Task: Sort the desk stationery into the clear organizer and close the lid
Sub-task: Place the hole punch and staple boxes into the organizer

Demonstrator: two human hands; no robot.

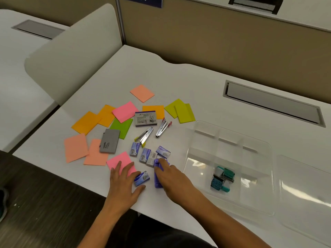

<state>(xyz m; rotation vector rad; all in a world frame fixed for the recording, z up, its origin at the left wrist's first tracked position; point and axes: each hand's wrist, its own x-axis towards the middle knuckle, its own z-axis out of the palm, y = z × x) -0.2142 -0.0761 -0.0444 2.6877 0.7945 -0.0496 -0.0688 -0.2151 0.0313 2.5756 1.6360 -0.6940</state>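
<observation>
The clear organizer [197, 138] lies open on the white desk at the right, its lid [304, 190] flat beside it. Teal binder clips [223, 179] fill one front compartment. My right hand [172, 179] grips a purple stapler [157, 176] near the desk's front edge. My left hand [123, 183] lies flat on a pink sticky note [120, 162], fingers straight, with a small blue staple box [141, 179] between thumb and forefinger. Three more staple boxes [146, 154] sit just beyond. Two metal staplers [155, 131] lie in the middle.
Sticky notes in orange, pink, green and yellow [184, 111] are scattered across the desk. A grey case [109, 140] and a larger white staple box [146, 119] lie among them. A cable slot [272, 104] is set in the desk at the back right.
</observation>
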